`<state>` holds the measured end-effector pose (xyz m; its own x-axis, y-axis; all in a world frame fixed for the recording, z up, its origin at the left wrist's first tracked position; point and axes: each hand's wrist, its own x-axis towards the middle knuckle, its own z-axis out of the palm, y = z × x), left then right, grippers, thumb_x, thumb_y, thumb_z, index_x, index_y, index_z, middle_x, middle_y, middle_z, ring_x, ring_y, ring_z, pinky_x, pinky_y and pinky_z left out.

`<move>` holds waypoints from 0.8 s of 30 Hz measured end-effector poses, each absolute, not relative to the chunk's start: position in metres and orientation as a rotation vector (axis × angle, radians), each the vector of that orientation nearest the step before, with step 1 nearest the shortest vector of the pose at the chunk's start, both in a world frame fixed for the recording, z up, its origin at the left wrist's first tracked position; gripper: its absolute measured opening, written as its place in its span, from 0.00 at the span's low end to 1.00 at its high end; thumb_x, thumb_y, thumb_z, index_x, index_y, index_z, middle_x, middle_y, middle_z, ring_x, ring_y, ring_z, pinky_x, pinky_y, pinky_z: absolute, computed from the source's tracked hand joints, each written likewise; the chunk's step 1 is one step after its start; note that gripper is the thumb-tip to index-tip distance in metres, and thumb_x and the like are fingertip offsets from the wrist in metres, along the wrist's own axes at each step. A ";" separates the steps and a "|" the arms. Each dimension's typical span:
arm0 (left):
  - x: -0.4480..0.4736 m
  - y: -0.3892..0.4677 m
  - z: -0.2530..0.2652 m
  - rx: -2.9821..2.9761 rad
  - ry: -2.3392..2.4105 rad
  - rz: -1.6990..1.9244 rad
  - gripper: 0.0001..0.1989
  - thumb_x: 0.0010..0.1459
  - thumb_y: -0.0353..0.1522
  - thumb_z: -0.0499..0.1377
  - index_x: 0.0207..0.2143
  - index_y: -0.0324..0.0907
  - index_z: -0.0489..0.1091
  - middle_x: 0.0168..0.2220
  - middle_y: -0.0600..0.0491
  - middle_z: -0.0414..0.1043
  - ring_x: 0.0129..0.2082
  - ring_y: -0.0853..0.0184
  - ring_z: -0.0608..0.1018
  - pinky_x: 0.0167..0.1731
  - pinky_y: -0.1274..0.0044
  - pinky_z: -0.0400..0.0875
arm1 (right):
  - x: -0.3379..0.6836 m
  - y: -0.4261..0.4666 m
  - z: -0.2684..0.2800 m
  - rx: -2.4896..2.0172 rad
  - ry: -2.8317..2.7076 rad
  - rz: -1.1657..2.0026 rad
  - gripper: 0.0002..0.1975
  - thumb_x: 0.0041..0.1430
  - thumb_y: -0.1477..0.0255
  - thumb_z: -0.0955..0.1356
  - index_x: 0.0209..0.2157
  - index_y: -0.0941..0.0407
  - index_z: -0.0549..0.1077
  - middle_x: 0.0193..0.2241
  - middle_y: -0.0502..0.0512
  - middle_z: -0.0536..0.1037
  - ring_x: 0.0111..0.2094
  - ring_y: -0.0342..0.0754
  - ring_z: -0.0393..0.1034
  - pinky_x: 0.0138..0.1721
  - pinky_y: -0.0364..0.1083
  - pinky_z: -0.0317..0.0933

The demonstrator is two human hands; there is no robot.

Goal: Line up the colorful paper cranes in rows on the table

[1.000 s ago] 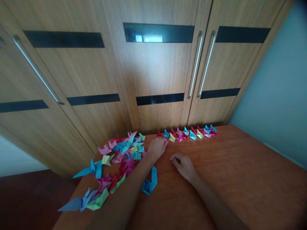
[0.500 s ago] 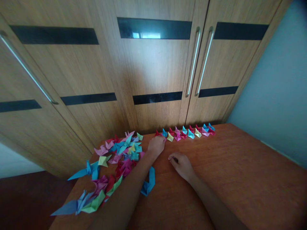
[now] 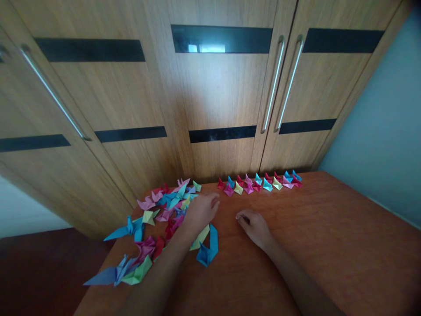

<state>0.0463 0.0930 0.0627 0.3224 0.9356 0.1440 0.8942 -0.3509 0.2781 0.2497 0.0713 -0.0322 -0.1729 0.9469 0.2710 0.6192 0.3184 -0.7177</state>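
Note:
My left hand (image 3: 204, 208) hovers over the right edge of a pile of folded paper pieces, its fingers loosely bent and apart, with nothing seen in them. Nearest to its fingertips, a magenta origami piece (image 3: 229, 189) stands at the left end of the front row. My right hand (image 3: 255, 226) rests above the tabletop with thumb and fingers curled together; no object shows in it. Under and beside my left forearm lie a blue folded strip (image 3: 213, 240), a pale yellow piece (image 3: 201, 238) and a green piece (image 3: 138, 273). My forearm hides part of the pile.
Two rows of small coloured origami pieces (image 3: 277, 183) line the back of the brown table (image 3: 315, 245). A blue paper crane (image 3: 126, 230) and a lilac crane (image 3: 113, 273) lie near the left edge. Behind stands a wooden wardrobe (image 3: 217, 96); a wall (image 3: 378, 131) is at right.
My left hand has let go of the magenta piece at the row's left end and drawn back left toward the pile. The view has shifted slightly left; my right hand keeps its pose.

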 end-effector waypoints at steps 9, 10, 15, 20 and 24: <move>-0.027 0.014 0.046 2.366 1.612 0.677 0.10 0.60 0.31 0.52 0.41 0.46 0.71 0.39 0.54 0.75 0.38 0.66 0.77 0.39 0.77 0.68 | 0.234 0.053 -0.017 -1.345 -2.079 0.707 0.09 0.58 0.67 0.63 0.36 0.53 0.74 0.30 0.51 0.75 0.28 0.44 0.67 0.32 0.43 0.60; -0.030 0.010 0.042 2.343 1.615 0.700 0.11 0.60 0.31 0.51 0.41 0.46 0.71 0.39 0.54 0.75 0.38 0.66 0.77 0.40 0.77 0.68 | 0.231 0.049 -0.014 -1.315 -2.112 0.739 0.10 0.57 0.65 0.65 0.38 0.53 0.74 0.31 0.51 0.75 0.28 0.43 0.67 0.32 0.42 0.60; -0.030 0.000 0.034 2.318 1.578 0.699 0.12 0.61 0.31 0.51 0.44 0.47 0.70 0.41 0.53 0.74 0.39 0.66 0.76 0.42 0.76 0.69 | 0.214 0.029 0.000 -1.214 -2.307 0.793 0.24 0.47 0.59 0.71 0.47 0.49 0.71 0.35 0.50 0.73 0.32 0.45 0.67 0.34 0.43 0.60; -0.024 -0.005 0.037 2.440 1.393 0.664 0.25 0.52 0.19 0.51 0.49 0.49 0.67 0.50 0.54 0.68 0.49 0.65 0.70 0.49 0.74 0.66 | 0.199 0.022 0.001 -1.209 -2.378 0.660 0.28 0.45 0.65 0.72 0.51 0.49 0.69 0.41 0.53 0.71 0.41 0.50 0.66 0.43 0.46 0.60; -0.018 -0.007 0.037 2.505 1.334 0.574 0.22 0.54 0.20 0.52 0.48 0.49 0.68 0.49 0.54 0.69 0.48 0.62 0.68 0.49 0.69 0.65 | 0.191 0.027 -0.006 -1.183 -2.355 0.603 0.24 0.50 0.69 0.69 0.51 0.49 0.68 0.44 0.55 0.70 0.45 0.51 0.65 0.47 0.47 0.59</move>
